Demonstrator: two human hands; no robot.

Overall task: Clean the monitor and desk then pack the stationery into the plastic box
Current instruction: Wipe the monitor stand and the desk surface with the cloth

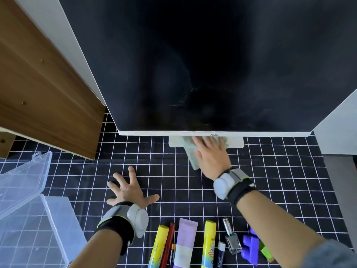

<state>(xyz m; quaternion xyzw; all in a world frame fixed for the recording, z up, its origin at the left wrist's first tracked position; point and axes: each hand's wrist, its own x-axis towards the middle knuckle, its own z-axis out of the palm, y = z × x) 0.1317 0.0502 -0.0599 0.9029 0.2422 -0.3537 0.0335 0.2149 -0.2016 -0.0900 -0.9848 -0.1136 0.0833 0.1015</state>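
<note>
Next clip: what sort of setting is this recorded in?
Most likely a home or office desk. A white-framed black monitor stands on a black tablecloth with a white grid, stationery such as yellow glue sticks lies at the near edge, and a wooden shelf unit sits alongside.

we read "aoc" in small grey letters on the white lower bezel of the black-screened monitor. on the small dark blue tube with a white cap we read "moist" (printed lengthwise). the yellow glue sticks' printing is illegible.
</note>
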